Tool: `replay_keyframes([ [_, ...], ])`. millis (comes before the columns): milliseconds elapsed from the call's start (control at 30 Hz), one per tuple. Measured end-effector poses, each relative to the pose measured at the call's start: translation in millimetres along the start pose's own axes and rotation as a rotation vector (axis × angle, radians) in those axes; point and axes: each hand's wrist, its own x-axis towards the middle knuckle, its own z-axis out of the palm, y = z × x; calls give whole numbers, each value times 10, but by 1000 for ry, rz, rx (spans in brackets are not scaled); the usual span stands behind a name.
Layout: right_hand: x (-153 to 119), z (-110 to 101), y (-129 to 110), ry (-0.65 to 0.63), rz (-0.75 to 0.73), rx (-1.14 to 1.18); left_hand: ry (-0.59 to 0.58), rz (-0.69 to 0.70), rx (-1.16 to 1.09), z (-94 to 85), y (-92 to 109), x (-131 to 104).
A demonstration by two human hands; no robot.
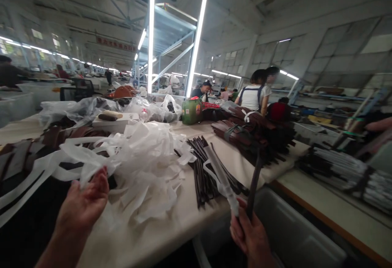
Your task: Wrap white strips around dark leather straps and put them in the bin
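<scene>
the dark strap [255, 178] stands nearly upright in the right hand [251, 235], together with a clear plastic sleeve [223, 180] that leans up and left from the same grip, both just off the near edge of the counter [171, 235]. the right hand's fingers are closed around the lower ends of the strap and the sleeve, holding them together. the left hand [82, 207] is raised over the counter with its fingers loosely curled at the edge of a heap of white plastic strips [143, 166]; it touches the strips, but whether it truly pinches one i cannot tell. beyond the heap lies a fan of thin dark straps [203, 170], and further back a bundle of brown straps [245, 131] tied with a band, then a green jug [191, 111] and crumpled clear bags [88, 109]. on the right a second counter carries grey bundles [352, 174]. other people [257, 92] work further back. the risk i see is the loose sleeve slipping off or sliding out of the grip, since it is slick and held only at one end; the tangled white strips could also drag several out at once and pull neighbours over the counter's edge.
</scene>
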Motion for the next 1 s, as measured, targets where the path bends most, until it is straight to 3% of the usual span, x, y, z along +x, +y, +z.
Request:
replay_keyframes([
  [100, -142, 11, 74, 46, 18, -170, -18, -66, -68, 327, -152, 106],
  [200, -252, 50, 156, 73, 69, -271, -62, -154, 2, 595, -487, 132],
  [333, -280, 95, 266, 13, 130, -309, -229, -184, 222, 682, -992, 49],
  [433, -264, 175, 332, -126, 100, -372, -333, -283, 395, 616, -1274, -83],
  [567, -252, 315, 339, -257, 31, -504, -357, -312, 467, 438, -1499, -276],
  [667, -245, 395, 305, -303, 5, -596, -448, -336, 493, 193, -1667, -456],
  [767, -262, 437, 242, -317, -90, -664, -586, -444, 584, -96, -1844, -704],
  [867, -338, 405, 69, -371, -173, -713, -692, -484, 680, -268, -1892, -984],
  [1000, -457, 162, -420, -393, -155, -768, -863, -453, 924, -242, -1748, -1167],
])
